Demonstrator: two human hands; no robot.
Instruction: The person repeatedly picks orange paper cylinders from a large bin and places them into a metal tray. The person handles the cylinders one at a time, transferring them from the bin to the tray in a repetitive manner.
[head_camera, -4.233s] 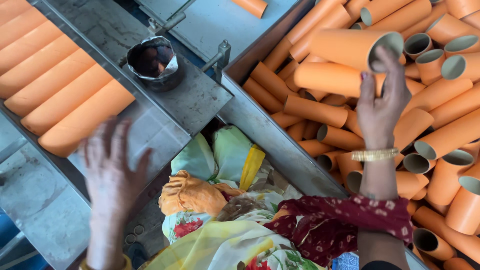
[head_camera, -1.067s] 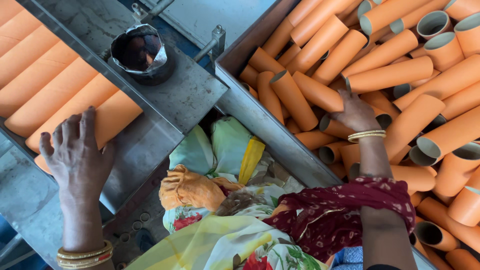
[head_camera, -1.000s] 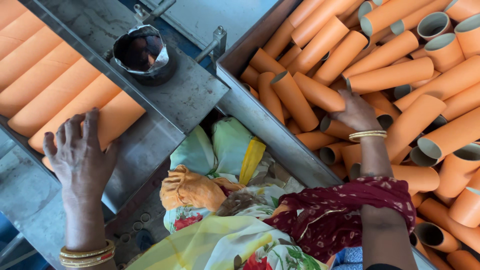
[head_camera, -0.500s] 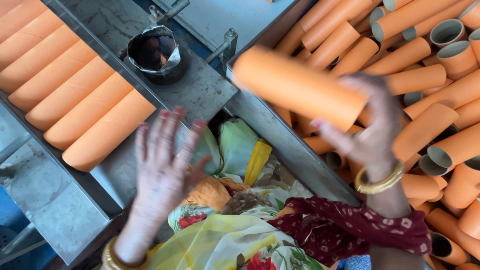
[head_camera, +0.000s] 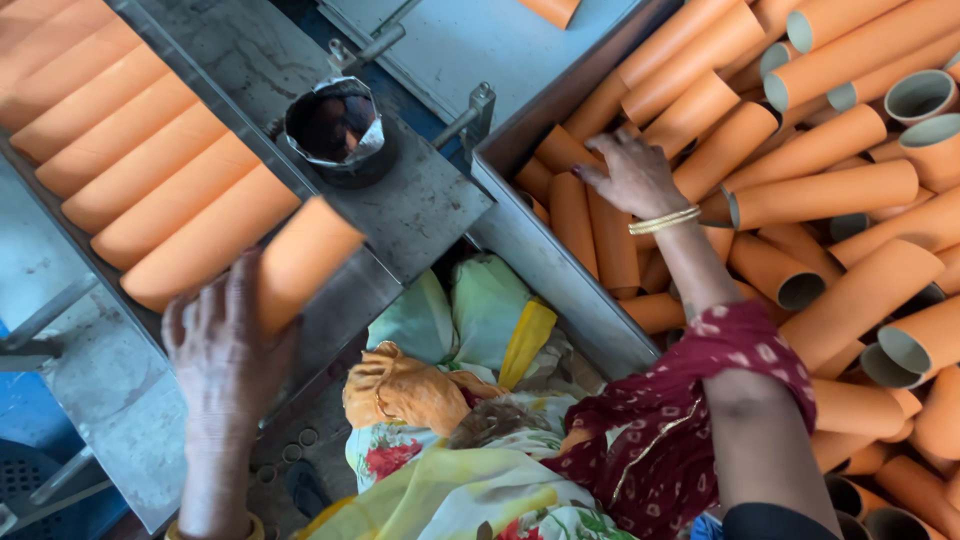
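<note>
Left hand (head_camera: 225, 345) grips an orange tube (head_camera: 300, 262) at 8 o'clock, setting it beside the row (head_camera: 150, 170) on the tray (head_camera: 110, 390). Right hand (head_camera: 632, 172), fingers spread, reaches into the bin (head_camera: 560, 280) at 1 o'clock; grasping a fresh tube seems next.

Left hand (head_camera: 225, 350) grip around one orange tube (head_camera: 300, 262) beside the tube row (head_camera: 130, 160); right hand (head_camera: 632, 172) on binned tubes (head_camera: 830, 190)

Small factory / production workshop, not a home. Big metal bin (head_camera: 560, 270) heaped w/ identical orange cardboard tubes (head_camera: 820, 190), more tubes lined up in a row on a worn steel feed tray (head_camera: 420, 200) of a machine. Grimy metal pot (head_camera: 335, 130) sits on the tray; bolts, brackets, blue frame below.
</note>
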